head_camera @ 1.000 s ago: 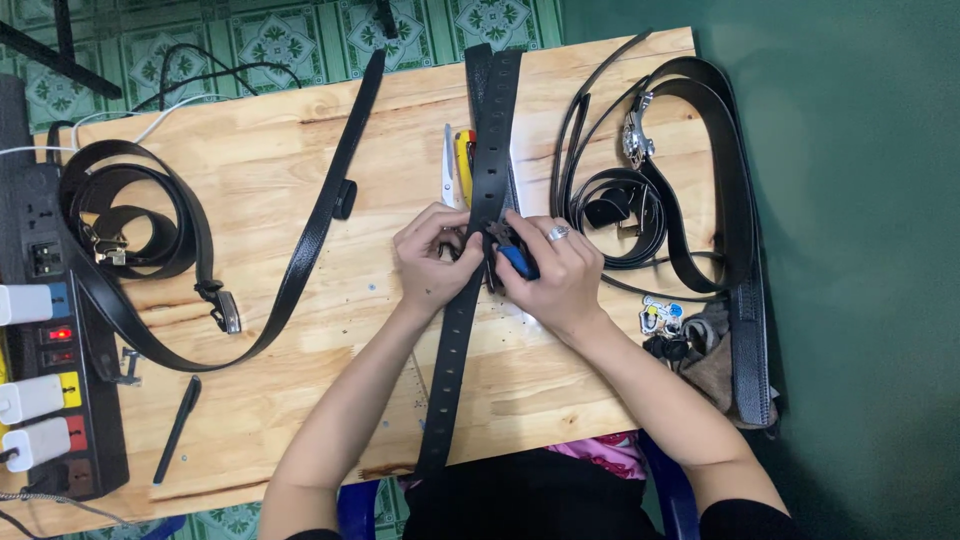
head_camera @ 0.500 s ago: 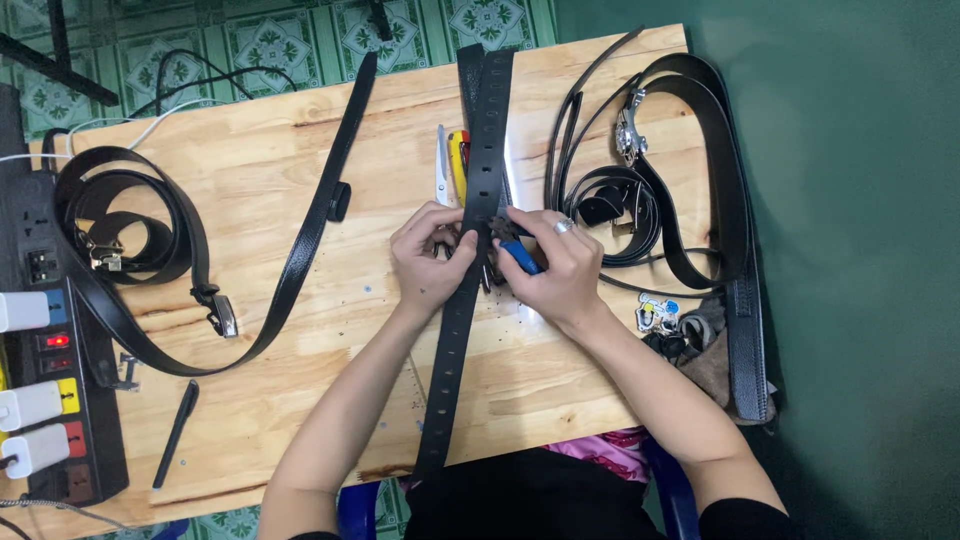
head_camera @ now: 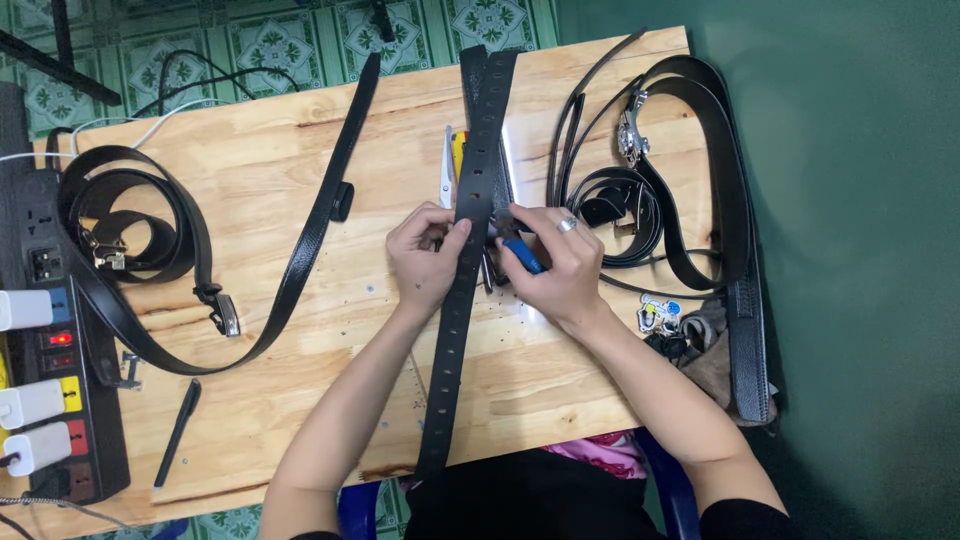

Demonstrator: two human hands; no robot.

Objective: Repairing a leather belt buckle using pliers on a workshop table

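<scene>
Wooden table (head_camera: 300, 300): both hands pinch black belt (head_camera: 470, 260).

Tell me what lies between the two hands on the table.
In the head view, the black punched belt runs between left hand and right hand.

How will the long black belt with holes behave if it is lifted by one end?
The black belt would probably droop, being long, thin and flat. The coiled belts suggest this material bends easily. It looks light and unlikely to roll.
</scene>
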